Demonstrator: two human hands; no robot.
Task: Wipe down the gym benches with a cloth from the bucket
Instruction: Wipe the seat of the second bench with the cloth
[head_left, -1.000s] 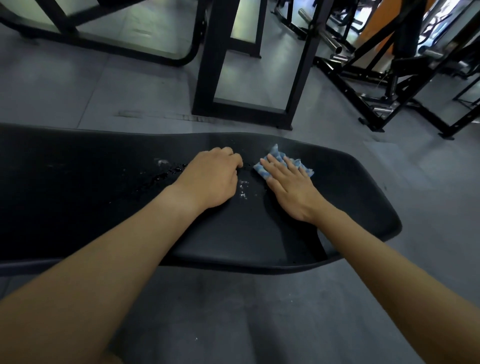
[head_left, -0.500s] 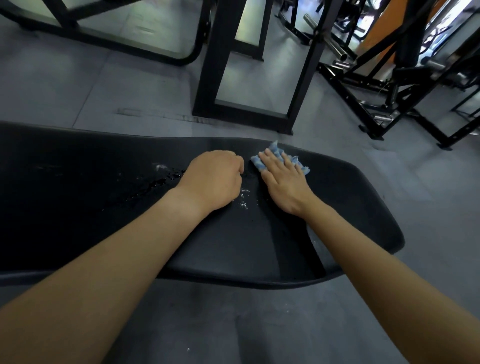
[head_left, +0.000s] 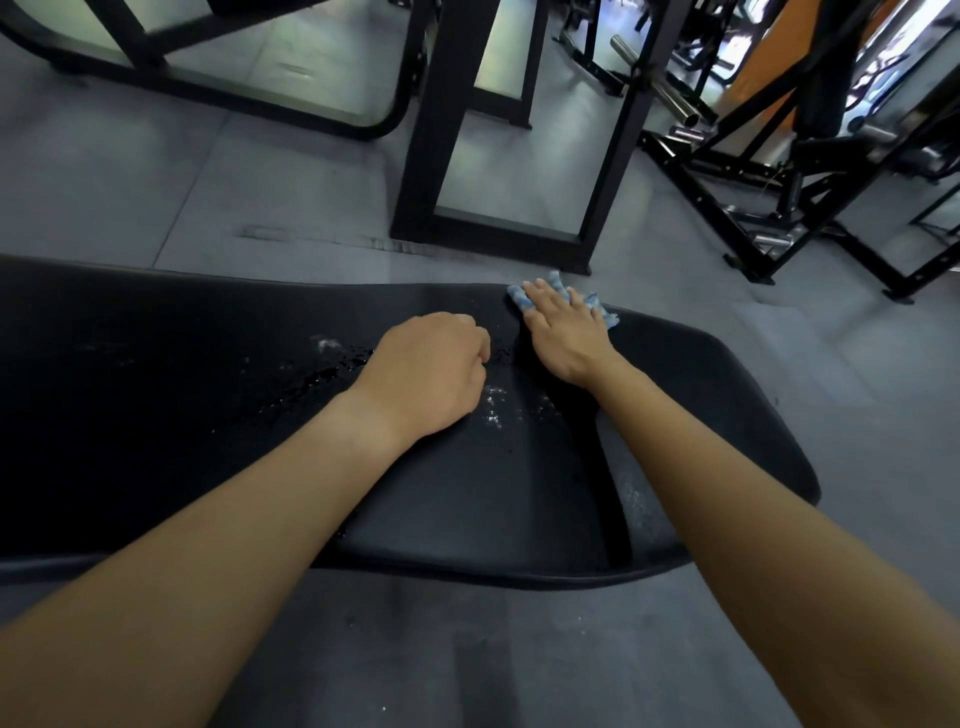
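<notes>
The small blue rag sits at the far edge of the black padded vinyl bench, centre-right of frame, pinned flat under the right hand, fingers spread over it. Left hand is curled into a loose fist, empty I think, knuckles resting mid-bench beside wet streaks. The rag looks soft, light and damp, so pressing with a flat palm should beat pinching.

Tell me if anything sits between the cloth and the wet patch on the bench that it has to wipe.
Yes. The left hand rests as a fist on the bench, between the blue cloth under the right hand at the far edge and the wet patch. Nothing else visible lies between them.
</notes>
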